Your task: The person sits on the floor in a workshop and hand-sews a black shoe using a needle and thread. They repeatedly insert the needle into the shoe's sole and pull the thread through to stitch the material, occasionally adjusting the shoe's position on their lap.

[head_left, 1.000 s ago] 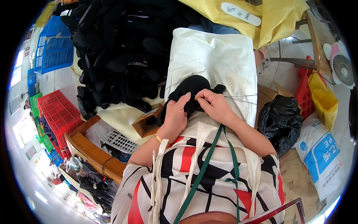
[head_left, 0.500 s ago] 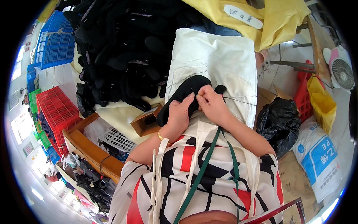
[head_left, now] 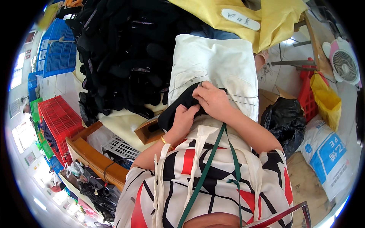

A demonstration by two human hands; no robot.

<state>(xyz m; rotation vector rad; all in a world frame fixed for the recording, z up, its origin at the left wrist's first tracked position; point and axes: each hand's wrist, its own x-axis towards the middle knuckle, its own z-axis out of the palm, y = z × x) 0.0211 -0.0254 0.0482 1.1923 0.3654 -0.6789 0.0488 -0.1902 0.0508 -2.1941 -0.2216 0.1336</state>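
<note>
A black cloth shoe (head_left: 175,108) lies across my lap on a white cloth (head_left: 213,57). My left hand (head_left: 185,121) grips its near side, thumb on top. Over its far edge, my right hand (head_left: 213,99) has its fingers pinched together. Whatever is between those fingertips is hidden, and part of the shoe is covered by both hands. Dark thread (head_left: 243,99) trails over the cloth to the right of my right hand, and another strand runs to the left of the shoe.
A heap of black shoes (head_left: 121,49) rises at the far left beside an open wooden drawer (head_left: 93,157) and a small wooden box (head_left: 146,133). Yellow cloth with a white insole (head_left: 240,19) is at the back. A black plastic bag (head_left: 284,117) and a fan (head_left: 343,64) stand right.
My right hand has moved up and slightly left over the shoe's far edge, its back now turned more toward me. My left hand keeps its hold, and the whole view has shifted slightly.
</note>
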